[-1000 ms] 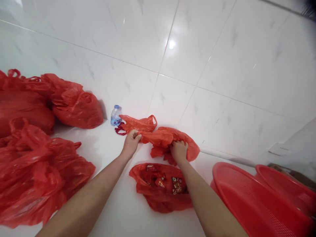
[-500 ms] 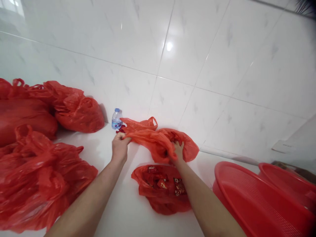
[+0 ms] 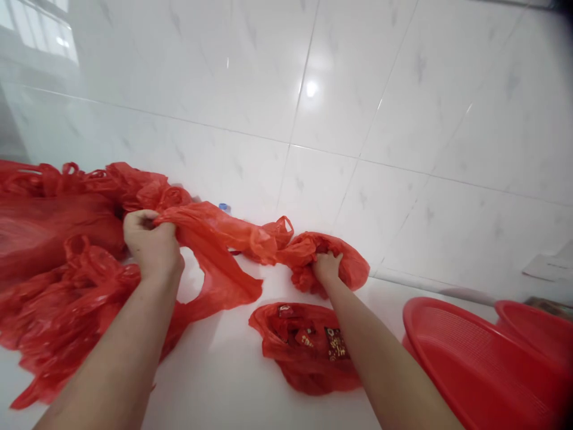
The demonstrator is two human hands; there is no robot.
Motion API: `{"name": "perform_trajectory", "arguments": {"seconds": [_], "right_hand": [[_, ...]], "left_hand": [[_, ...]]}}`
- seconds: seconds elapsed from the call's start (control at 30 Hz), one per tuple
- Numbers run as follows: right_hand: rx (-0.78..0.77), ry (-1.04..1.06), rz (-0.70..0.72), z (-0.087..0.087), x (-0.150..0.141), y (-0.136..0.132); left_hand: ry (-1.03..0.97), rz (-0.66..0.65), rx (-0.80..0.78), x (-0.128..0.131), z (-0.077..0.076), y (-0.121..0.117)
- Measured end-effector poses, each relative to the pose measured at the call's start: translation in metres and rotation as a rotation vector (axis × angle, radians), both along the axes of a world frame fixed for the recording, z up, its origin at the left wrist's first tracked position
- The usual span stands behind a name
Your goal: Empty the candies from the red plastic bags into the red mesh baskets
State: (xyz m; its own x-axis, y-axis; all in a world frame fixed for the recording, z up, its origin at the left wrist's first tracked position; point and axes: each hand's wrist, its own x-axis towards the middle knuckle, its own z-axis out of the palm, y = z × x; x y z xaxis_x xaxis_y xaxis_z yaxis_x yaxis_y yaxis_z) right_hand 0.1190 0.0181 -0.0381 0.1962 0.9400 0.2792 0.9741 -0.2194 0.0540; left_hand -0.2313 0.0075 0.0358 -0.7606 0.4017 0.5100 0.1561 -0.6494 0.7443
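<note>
Nearest, on the white table (image 3: 215,382): one open red bag (image 3: 308,376), with gold-printed packets (image 3: 335,343) inside. Right of it: two red baskets (image 3: 483,364), cut by the frame edge. Left: a heap of crumpled red bags (image 3: 76,298). Above that heap I have the left hand (image 3: 154,245), thumb and fingers pinched on a stretched red bag (image 3: 224,282), which spreads rightward over the table. Farther right, the right hand (image 3: 329,266), fingers slightly parted at a rounded red bag (image 3: 356,263); I cannot tell whether they grip anything. Beyond: bulging red bags (image 3: 62,221), left; one blue bottle cap (image 3: 222,207); the tiled wall (image 3: 367,89).
</note>
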Motion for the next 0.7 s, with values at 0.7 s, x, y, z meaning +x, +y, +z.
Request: {"name": "perform_trajectory", "arguments": {"seconds": [0.7], "right_hand": [[0.251,0.155,0.846,0.002,-0.113,-0.093]], "left_hand": [[0.938,-0.363,-0.485,0.004,-0.024,-0.029]]}}
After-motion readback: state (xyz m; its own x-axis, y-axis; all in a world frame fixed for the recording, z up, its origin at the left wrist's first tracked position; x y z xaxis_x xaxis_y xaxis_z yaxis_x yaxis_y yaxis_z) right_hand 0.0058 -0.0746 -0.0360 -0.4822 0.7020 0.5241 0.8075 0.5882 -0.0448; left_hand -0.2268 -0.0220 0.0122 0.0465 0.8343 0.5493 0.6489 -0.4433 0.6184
